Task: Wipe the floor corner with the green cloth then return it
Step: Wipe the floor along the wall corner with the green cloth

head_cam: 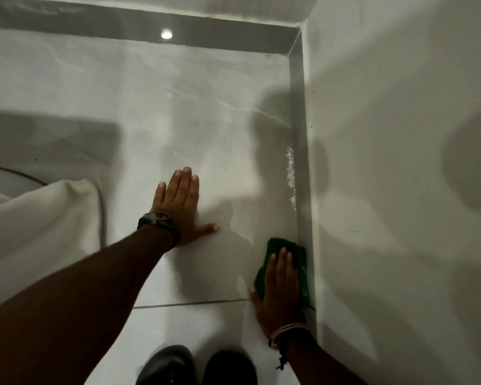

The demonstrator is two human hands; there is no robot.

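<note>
A green cloth [275, 247] lies flat on the pale tiled floor against the grey skirting of the right wall. My right hand [279, 293] presses down on it, fingers together, covering most of it. My left hand [182, 207] rests flat on the floor to the left, fingers spread, holding nothing; a dark watch is on its wrist. The floor corner [290, 52] where the two walls meet is farther ahead. White specks [290, 173] lie along the skirting between the cloth and the corner.
The right wall [400, 162] runs close beside my right hand. White fabric [39, 218] hangs at the left over a white rounded object. Two dark shoes [197, 366] stand at the bottom. A tile joint [192, 303] crosses the floor.
</note>
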